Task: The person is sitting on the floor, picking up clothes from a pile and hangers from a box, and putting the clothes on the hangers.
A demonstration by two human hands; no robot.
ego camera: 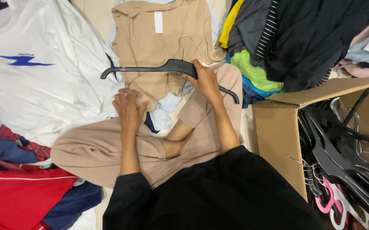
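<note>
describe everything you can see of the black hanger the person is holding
The black hanger looks like smooth moulded plastic, a wide curved bar with down-turned ends and a thin metal hook rising from its middle. It is held roughly level above the beige garment, its right end sloping down. The right hand grips it right of centre, fingers wrapped over the bar. The left hand is apart from it, pinching the garment's lower edge. The hook lies against the fabric; whether the bar touches the cloth cannot be told.

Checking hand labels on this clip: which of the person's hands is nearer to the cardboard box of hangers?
Right. The right hand grips the black hanger just left of the cardboard box. The left hand sits farther left, on the beige garment.
</note>
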